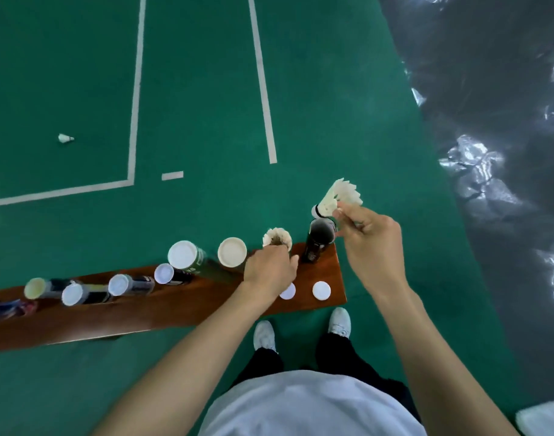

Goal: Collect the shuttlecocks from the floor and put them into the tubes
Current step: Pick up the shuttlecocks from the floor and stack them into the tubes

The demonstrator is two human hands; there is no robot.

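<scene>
Stage shown: loading of shuttlecocks into tubes, partly complete.

Nearest the viewer, the person stands in white shoes point(340, 322) at the right end of a low wooden bench point(175, 306). Two loose white caps point(321, 290) lie on the bench just before the feet, one partly hidden under the left wrist; judged from these, two tubes remain uncapped.

Next along the bench, the left hand point(269, 272) curls around an open tube whose body it hides; only the feather rim of the topmost shuttlecock in that filled tube point(277, 238) shows above the knuckles, so this tube appears full or nearly so.

Just to its right stands the dark open tube point(318, 243), upright at the bench corner. The right hand point(368, 243) pinches the held shuttlecock point(337, 196) by its feather skirt between fingertips and thumb, cork end down and tilted, directly above the dark tube's mouth but not yet in it.

To the left, a row of capped tubes point(183, 254) stands on the bench, their contents unseen.

Farthest off, one stray shuttlecock point(65, 138) lies on the green court floor point(206, 121), well apart from the bench.

Remaining, as judged: insert the held shuttlecock, fetch the stray one, cap both open tubes.
</scene>
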